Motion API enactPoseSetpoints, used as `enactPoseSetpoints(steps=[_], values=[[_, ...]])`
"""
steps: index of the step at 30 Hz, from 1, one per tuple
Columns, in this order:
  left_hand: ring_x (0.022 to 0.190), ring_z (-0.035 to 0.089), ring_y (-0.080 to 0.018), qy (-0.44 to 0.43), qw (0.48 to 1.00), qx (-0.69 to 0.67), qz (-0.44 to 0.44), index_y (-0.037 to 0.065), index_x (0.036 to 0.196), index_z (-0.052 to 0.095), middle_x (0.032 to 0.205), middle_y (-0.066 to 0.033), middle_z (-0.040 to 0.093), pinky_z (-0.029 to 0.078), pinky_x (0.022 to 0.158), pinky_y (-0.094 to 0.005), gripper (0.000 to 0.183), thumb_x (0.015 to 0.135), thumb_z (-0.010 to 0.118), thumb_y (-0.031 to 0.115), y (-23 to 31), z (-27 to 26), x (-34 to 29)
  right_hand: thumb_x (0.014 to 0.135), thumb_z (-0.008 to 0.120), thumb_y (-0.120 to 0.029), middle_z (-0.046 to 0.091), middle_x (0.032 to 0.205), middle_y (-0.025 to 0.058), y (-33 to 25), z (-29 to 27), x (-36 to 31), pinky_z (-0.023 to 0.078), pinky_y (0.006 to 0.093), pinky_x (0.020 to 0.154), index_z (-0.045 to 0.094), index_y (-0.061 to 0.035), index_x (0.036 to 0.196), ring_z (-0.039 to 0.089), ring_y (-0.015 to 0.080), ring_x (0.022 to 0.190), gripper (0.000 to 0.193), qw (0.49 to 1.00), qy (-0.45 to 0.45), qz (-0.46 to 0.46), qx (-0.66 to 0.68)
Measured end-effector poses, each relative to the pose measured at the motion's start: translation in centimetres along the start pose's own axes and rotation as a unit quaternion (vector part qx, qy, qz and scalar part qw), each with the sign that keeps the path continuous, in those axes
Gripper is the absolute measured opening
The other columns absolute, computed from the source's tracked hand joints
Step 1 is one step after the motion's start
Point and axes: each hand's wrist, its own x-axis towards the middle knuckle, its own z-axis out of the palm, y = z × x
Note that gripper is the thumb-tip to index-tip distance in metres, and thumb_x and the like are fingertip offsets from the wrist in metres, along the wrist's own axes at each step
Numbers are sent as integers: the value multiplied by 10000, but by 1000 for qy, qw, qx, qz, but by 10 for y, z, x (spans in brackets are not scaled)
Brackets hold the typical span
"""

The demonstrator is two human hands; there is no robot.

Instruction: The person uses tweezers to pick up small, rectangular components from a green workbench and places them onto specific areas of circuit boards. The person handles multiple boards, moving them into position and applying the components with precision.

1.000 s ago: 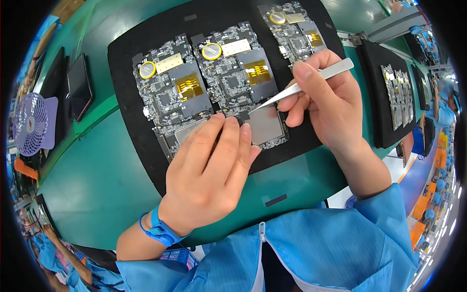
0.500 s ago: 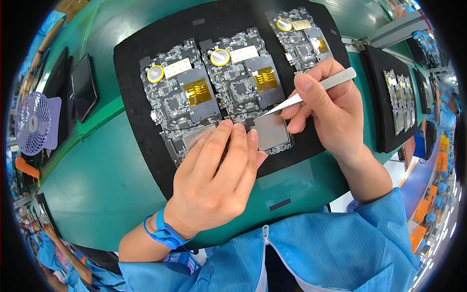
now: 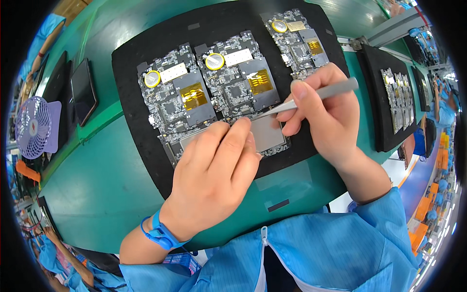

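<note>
Three dark circuit boards lie side by side on a black foam mat: a left board, a middle board and a right board. Each carries a round coin cell and amber tape. My left hand rests flat on the near ends of the left and middle boards, fingertips pressing down beside a bare metal shield. My right hand pinches silver tweezers, whose tip touches the middle board just above that shield.
A small purple fan stands at the left edge, with dark phones beside it. Another black mat with boards lies to the right on the green bench. Other people in blue coats work at the far right.
My left hand's fingers have slid a little further up onto the boards. The tweezers have tilted flatter, their tip staying near the same spot on the middle board.
</note>
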Motion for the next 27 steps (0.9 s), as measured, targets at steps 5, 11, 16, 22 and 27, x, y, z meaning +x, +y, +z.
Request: enactPoseSetpoints(steps=[5,11,16,22,27], values=[[890,583,-298,-16,1000,22,4,-46,923,635,1026,-150,615,507,706,-357,301,656,706,73,3,-3,0,874,597,-28,617,698,101,6,-10,-10,463,194,477,535,49,802,609,85,578,123,964,-55,-228,-125],[966,588,-330,5,995,83,51,-56,916,661,977,-170,607,533,752,-368,279,678,608,80,7,1,-12,845,625,-12,639,696,145,17,-4,-14,498,235,510,586,66,764,634,151,601,119,962,-95,-240,-92],[954,594,-330,22,995,82,46,-57,898,667,950,-165,612,534,751,-366,240,701,614,69,7,3,-12,801,665,7,649,710,153,21,-5,-14,503,240,518,540,48,846,653,194,609,139,938,-121,-280,-167],[943,603,-320,15,996,82,31,-50,898,669,962,-155,619,533,720,-350,234,692,645,59,12,0,-10,843,630,-11,638,715,138,13,-9,-18,495,235,491,512,39,869,641,171,598,131,920,-118,-310,-209],[917,616,-285,-31,997,7,73,-34,899,662,963,-134,634,522,668,-319,237,677,697,41,29,-22,-17,926,544,-116,626,745,142,-11,-22,-45,509,208,530,398,-2,915,627,114,597,185,993,-54,-105,15]])
